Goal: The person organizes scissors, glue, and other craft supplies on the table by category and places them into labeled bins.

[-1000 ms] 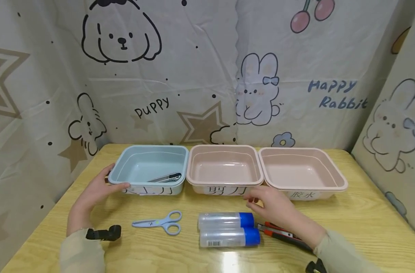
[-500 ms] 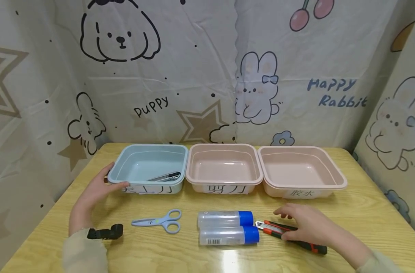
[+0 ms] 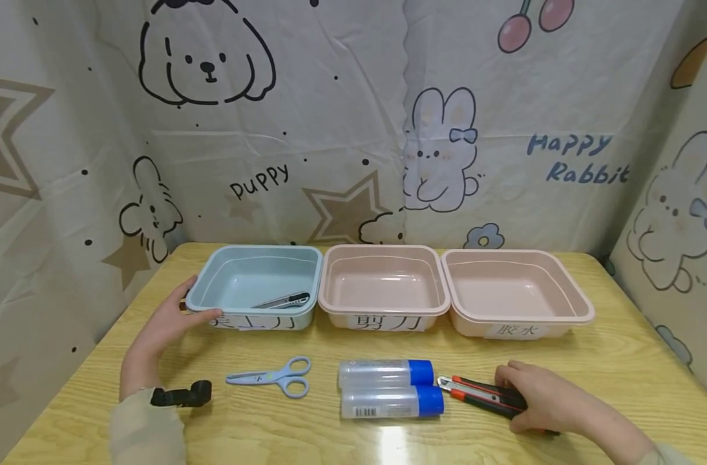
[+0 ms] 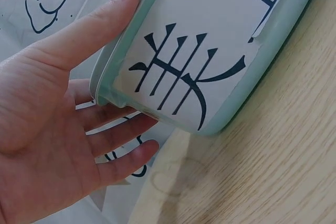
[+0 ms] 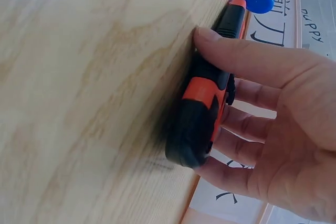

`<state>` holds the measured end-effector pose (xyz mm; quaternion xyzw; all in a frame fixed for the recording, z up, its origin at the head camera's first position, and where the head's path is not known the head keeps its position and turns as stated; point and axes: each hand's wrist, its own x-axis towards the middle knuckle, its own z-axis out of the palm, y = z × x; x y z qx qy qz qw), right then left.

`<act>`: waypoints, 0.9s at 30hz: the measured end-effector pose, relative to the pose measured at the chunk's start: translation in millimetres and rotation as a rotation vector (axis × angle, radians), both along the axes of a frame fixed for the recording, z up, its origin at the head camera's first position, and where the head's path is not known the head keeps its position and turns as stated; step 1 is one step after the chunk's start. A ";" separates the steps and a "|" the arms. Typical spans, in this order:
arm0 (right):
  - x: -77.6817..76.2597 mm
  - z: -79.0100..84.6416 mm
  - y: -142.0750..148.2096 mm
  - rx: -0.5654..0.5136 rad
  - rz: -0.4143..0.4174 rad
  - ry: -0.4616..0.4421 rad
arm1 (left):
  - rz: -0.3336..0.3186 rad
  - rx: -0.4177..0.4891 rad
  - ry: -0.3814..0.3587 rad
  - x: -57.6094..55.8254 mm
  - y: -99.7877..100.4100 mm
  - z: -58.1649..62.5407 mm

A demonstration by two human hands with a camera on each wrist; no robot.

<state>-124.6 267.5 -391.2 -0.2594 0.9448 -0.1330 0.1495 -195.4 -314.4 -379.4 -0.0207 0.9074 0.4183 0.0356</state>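
Observation:
My right hand [image 3: 548, 399] grips a black and red utility knife [image 3: 483, 394] lying on the table at the right. In the right wrist view the thumb lies along one side of the utility knife [image 5: 202, 90] and the fingers along the other. My left hand [image 3: 164, 326] holds the front left corner of a blue plastic basin [image 3: 254, 278], thumb over the front of the rim. In the left wrist view the fingers of the left hand [image 4: 58, 108] reach under the rim of the basin [image 4: 231, 114]. Another utility knife [image 3: 285, 300] lies inside this basin.
Two pink basins [image 3: 382, 284] [image 3: 513, 287] stand right of the blue one, all with labels in front. Light-blue scissors [image 3: 274, 376] lie before the blue basin. Two clear bottles [image 3: 382, 374] [image 3: 382, 403] with blue caps lie side by side left of the black and red knife.
My right hand has moved from in front of the pink basins to the right and nearer to me, and has taken hold of the black and red utility knife. The left hand stays put.

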 end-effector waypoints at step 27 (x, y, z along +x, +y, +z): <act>-35.1 54.4 -87.6 -0.160 0.044 0.438 | 0.007 -0.001 0.004 -0.2 0.0 -1.8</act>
